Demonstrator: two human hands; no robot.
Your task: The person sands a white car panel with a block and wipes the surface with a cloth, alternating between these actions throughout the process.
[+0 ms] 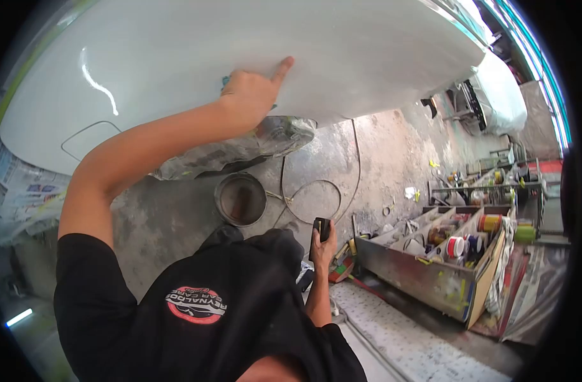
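Note:
My left hand (247, 95) is up against a smooth pale grey car panel (195, 44), with one finger stretched out along the surface. The other fingers are curled; small teal bits of something show at either side of the hand, but I cannot tell what it is. Lower down at my right side, my right hand (326, 245) is closed around a black, flat, rectangular object (317, 240) with a small yellowish mark. Crumpled masking plastic (275, 137) covers the wheel area below the panel. A fuel-flap outline (74, 140) shows at the panel's left.
A dark round bucket (241, 199) stands on the stained concrete floor near my feet. Beside it a thin hose (313, 184) lies looped. To the right is a compartmented metal cart (418, 274) with cans and tape rolls. Another plastic-covered car part (497, 92) stands farther back.

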